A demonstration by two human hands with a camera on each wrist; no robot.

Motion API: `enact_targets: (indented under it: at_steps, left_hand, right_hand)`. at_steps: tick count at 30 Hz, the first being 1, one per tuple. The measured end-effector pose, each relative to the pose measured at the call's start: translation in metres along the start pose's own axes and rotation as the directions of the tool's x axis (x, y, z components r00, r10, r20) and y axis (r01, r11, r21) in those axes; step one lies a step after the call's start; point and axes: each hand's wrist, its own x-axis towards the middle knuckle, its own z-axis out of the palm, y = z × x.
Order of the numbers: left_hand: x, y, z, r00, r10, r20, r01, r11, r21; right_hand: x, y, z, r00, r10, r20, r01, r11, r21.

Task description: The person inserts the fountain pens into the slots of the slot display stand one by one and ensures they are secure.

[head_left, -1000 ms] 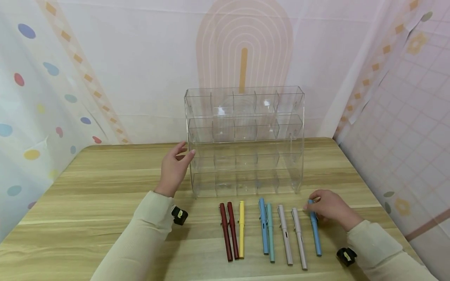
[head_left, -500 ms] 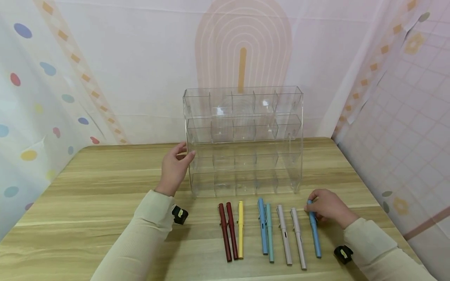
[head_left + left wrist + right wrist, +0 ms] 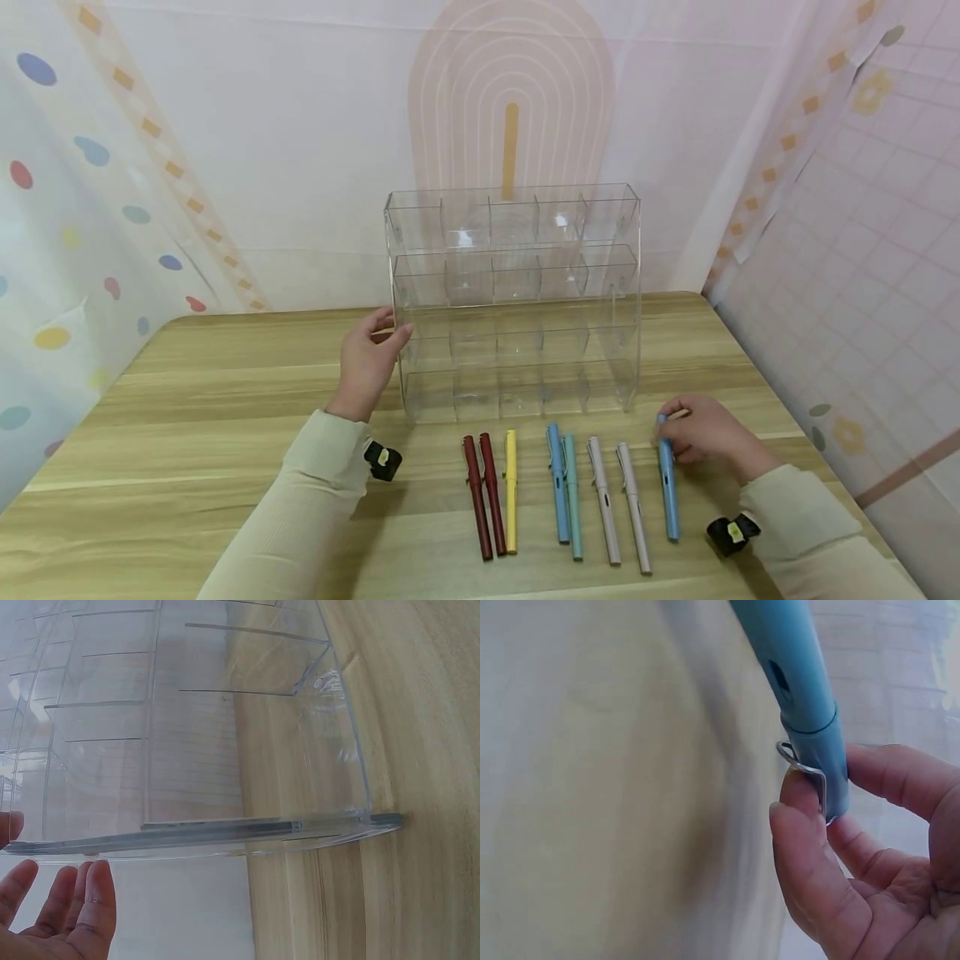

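Note:
A clear acrylic rack [image 3: 513,317] with tiers of divided compartments stands upright at the table's back. My left hand [image 3: 369,354] holds its left side edge, thumb at the front and fingers at the outer face; the left wrist view shows the fingertips [image 3: 97,881] against the side panel. At the right, my right hand [image 3: 705,429] pinches a blue pen [image 3: 668,492] near its clip end. Close up, the right wrist view shows the pen's wire clip [image 3: 810,769] between thumb and fingers, its barrel pointing away.
Several pens lie in a row before the rack: two dark red pens [image 3: 477,496], a yellow pen [image 3: 512,500], another blue pen [image 3: 558,492], a teal pen [image 3: 573,504] and two grey pens [image 3: 604,504]. Patterned curtains [image 3: 322,150] hang behind the wooden table [image 3: 210,400].
My right hand has moved the blue pen slightly away from me and seems to lift it. The left hand has closed in on the rack's side edge. The head view has shifted a little.

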Motion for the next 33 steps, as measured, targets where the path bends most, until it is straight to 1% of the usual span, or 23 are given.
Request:
enact_targets:
  at_steps: [3, 5, 12, 16, 22, 25, 30, 33]
  left_hand:
    - [0.000, 0.000, 0.000, 1.000, -0.004, 0.002, 0.004, 1.000, -0.007]
    - [0.001, -0.001, 0.000, 1.000, -0.006, 0.001, 0.006, 1.000, -0.015]
    - [0.001, -0.004, 0.001, 1.000, -0.006, -0.022, 0.005, 0.999, -0.031]
    - [0.000, -0.005, 0.003, 0.999, -0.008, -0.034, 0.007, 0.999, -0.043]
    - [0.001, -0.006, 0.006, 0.999, -0.008, -0.038, 0.006, 0.998, -0.055]
    - [0.002, -0.006, 0.007, 0.999, -0.008, -0.037, 0.006, 0.998, -0.056]
    - [0.002, -0.007, 0.008, 0.999, 0.001, -0.038, -0.004, 0.998, -0.059]
    - [0.003, -0.008, 0.008, 0.999, 0.012, -0.036, -0.014, 0.998, -0.056]
  right_hand:
    - [-0.002, -0.003, -0.005, 1.000, -0.011, -0.010, 0.012, 0.997, 0.072]
    - [-0.003, -0.005, -0.008, 1.000, -0.017, -0.019, 0.019, 0.995, 0.098]
    - [-0.002, -0.011, -0.020, 0.999, -0.041, -0.034, 0.045, 0.989, 0.142]
    - [-0.001, -0.018, -0.028, 0.995, -0.079, -0.053, 0.088, 0.978, 0.187]
    - [-0.003, -0.038, -0.039, 0.980, -0.136, -0.145, 0.169, 0.954, 0.248]
    - [-0.004, -0.048, -0.042, 0.972, -0.156, -0.175, 0.199, 0.943, 0.267]
    - [-0.003, -0.066, -0.044, 0.954, -0.195, -0.227, 0.259, 0.919, 0.297]
    - [-0.002, -0.079, -0.046, 0.942, -0.203, -0.268, 0.286, 0.902, 0.323]
